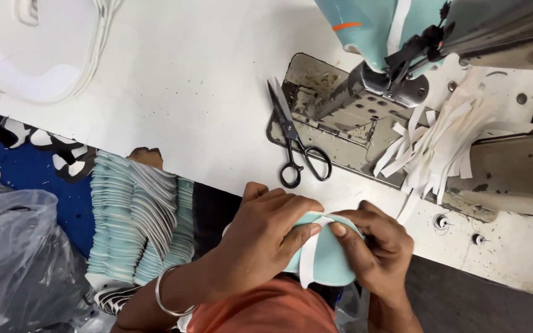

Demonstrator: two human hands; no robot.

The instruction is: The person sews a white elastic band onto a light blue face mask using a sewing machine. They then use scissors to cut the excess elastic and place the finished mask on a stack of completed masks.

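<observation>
head view, lower centre: left hand (265, 229) and right hand (371, 243) pinch white strip (306, 262) onto teal pad (328, 262), aligning before stitching; fingers closed on it.

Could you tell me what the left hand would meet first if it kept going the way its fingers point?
Most likely the right hand: the left hand points rightward across the light blue padded piece both hold, fingertips nearly touching.

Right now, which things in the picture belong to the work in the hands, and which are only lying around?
In the work:
left hand
right hand
light blue padded piece
white strip

Lying about:
black scissors
loose white strips
stack of light blue pieces
grey plastic bag
sewing machine
</observation>
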